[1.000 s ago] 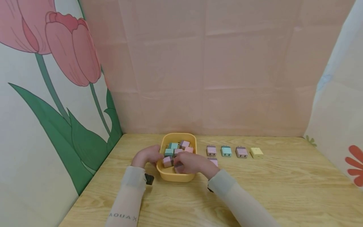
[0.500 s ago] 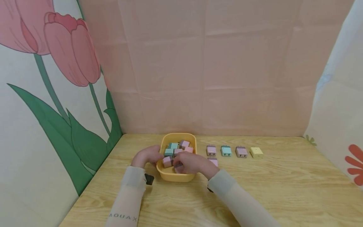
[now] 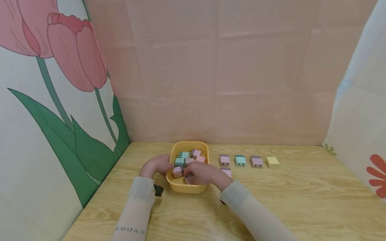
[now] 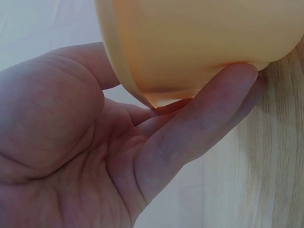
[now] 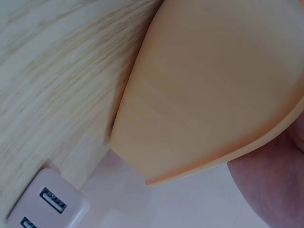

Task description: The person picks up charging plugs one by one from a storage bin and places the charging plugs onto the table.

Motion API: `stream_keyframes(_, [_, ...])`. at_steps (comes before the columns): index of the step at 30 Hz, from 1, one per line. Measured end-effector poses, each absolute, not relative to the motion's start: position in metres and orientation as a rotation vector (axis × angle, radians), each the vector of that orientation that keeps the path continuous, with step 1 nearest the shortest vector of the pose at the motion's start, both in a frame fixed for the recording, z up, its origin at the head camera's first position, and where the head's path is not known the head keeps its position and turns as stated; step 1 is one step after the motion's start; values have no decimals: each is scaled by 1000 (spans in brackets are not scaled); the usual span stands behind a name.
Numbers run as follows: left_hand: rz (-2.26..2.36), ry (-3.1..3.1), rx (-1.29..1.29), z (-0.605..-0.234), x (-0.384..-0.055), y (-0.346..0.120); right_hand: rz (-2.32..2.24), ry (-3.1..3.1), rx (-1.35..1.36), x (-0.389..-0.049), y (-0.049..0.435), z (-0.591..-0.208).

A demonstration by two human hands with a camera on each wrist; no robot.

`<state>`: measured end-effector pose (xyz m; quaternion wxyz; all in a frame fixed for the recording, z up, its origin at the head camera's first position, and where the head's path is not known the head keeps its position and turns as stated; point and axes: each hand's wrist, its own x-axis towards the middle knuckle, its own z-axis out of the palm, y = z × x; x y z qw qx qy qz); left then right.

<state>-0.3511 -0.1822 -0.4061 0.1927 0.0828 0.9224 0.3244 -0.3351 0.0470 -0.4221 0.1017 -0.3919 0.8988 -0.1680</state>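
Note:
A yellow plastic bin (image 3: pixel 187 189) holds several small USB charger plugs in pink, purple and teal. My left hand (image 3: pixel 155 164) grips its left rim; in the left wrist view the thumb hooks over the rim (image 4: pixel 114 52) and the fingers (image 4: pixel 204 109) lie along the outer wall. My right hand (image 3: pixel 202 172) reaches over the right side into the bin, its fingers pinching a purple charger (image 3: pixel 190 179), which they partly cover. Only a bit of that hand (image 5: pixel 261 178) shows beyond the bin wall (image 5: pixel 199 95) in the right wrist view, and its fingertips are hidden there.
Right of the bin, a row of chargers lies on the wooden table: pink (image 3: pixel 224 160), teal (image 3: pixel 240 160), purple (image 3: pixel 256 162) and yellow (image 3: pixel 272 162). Another pink charger (image 3: pixel 226 172) sits in front of the row, partly behind the right wrist. A pink backdrop (image 3: pixel 217 83) rises behind.
Almost nothing differs. The right hand stays in the bin with only slight shifts of the purple charger at its fingers; the left hand keeps its grip on the rim.

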Motion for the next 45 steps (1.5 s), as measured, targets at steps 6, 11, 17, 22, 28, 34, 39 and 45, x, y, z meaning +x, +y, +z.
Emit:
stream_keyframes(6, [900, 2593, 241, -405, -350, -182, -476, 2662, -1164, -336, 47, -422])
stream_keyframes(11, [916, 2582, 257, -404, -349, -182, -467, 2670, -1155, -334, 48, -422])
stream_keyframes(17, [930, 2574, 260, -404, -348, -182, -481, 2682, -1152, -335, 49, -421])
stream_keyframes(22, [930, 2573, 244, -405, -348, -182, -471, 2724, -1164, -335, 51, -421])
stream_keyframes(28, [907, 2582, 239, -406, -350, -181, -496, 2768, -1127, -338, 57, -414])
stream_keyframes(34, [931, 2572, 250, -401, -349, -181, -597, 2761, -1074, -339, 66, -399])
stream_keyframes(39, [931, 2565, 235, -401, -348, -181, -657, 2764, -1075, -336, 72, -389])
stream_keyframes(45, [946, 2562, 239, -403, -349, -180, -630, 2793, -1121, -335, 80, -379])
